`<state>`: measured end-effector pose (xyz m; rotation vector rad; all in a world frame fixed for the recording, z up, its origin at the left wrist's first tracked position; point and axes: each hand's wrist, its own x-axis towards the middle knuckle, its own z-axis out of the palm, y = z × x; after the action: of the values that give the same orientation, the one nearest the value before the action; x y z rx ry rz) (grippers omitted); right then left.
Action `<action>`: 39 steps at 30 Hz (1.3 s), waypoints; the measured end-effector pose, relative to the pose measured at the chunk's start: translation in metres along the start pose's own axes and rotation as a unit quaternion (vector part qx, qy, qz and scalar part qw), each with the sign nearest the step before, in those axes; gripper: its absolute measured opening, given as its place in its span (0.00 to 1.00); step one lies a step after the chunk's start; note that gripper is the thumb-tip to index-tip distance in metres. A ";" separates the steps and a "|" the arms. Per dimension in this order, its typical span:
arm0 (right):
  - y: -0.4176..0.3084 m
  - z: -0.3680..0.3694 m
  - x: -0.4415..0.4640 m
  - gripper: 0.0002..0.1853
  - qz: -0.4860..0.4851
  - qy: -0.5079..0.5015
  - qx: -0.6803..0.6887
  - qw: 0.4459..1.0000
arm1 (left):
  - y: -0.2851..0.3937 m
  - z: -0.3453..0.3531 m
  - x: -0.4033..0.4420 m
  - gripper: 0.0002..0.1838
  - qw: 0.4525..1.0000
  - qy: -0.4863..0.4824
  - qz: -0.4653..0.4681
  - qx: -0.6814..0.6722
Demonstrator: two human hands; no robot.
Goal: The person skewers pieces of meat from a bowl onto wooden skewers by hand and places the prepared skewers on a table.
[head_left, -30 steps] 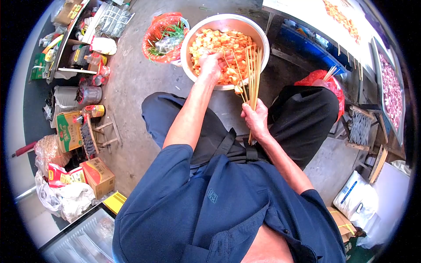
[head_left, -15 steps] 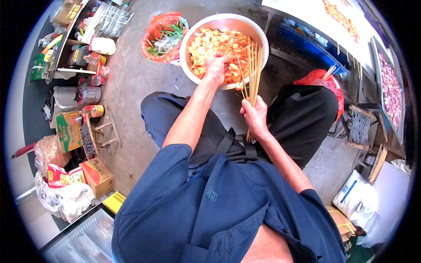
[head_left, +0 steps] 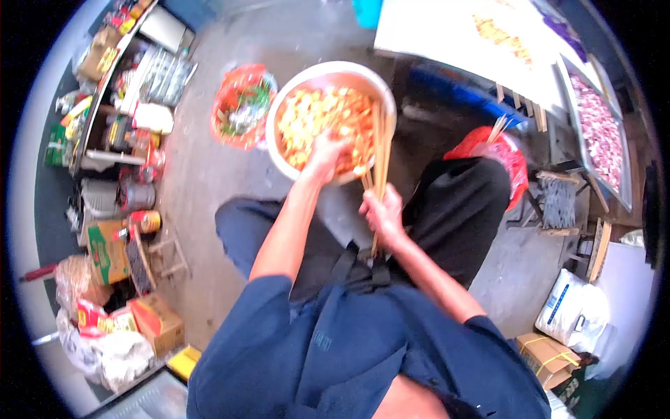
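Note:
A large metal bowl (head_left: 273, 150) holds orange-coated chunks of food (head_left: 300, 119). My left hand (head_left: 326, 155) is over the near part of the chunks inside the bowl; motion blur smears its fingers, and anything between them cannot be made out. My right hand (head_left: 384, 213) is closed around a bundle of thin wooden skewers (head_left: 383, 146), just below the bowl's near right edge. The skewers point up across the bowl's right rim, and their lower ends show beneath my fist.
A red-lined bucket (head_left: 225, 105) with greens stands left of the bowl. Right are a red bag (head_left: 513, 164) with skewers, a white table (head_left: 433, 28) and a tray of pink meat pieces (head_left: 597, 133). Bottles and boxes (head_left: 108, 251) line the left side.
The view has shifted, so the bowl and both hands appear lower and further left. My right hand still holds the skewers; my left hand remains at the bowl.

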<state>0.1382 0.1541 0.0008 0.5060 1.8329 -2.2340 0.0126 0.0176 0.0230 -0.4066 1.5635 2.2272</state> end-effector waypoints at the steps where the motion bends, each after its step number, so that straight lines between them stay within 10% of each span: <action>1: 0.000 -0.001 -0.001 0.08 0.009 -0.006 0.006 1.000 | -0.003 -0.002 0.005 0.18 1.000 -0.010 0.005 -0.006; 12: -0.026 -0.009 -0.004 0.09 0.029 -0.021 0.127 0.991 | 0.096 0.017 0.034 0.08 0.980 0.038 0.166 0.103; 28: -0.023 -0.019 -0.006 0.15 0.030 -0.060 0.055 0.996 | 0.208 0.295 0.191 0.09 0.883 -0.091 0.233 0.397; 39: -0.021 -0.022 -0.001 0.14 0.001 -0.073 0.083 0.994 | 0.205 0.273 0.166 0.14 0.885 -0.119 0.273 0.358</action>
<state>0.1340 0.1799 0.0161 0.3610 1.5847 -2.3655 -0.2341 0.2370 0.2112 0.5652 2.3852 1.7224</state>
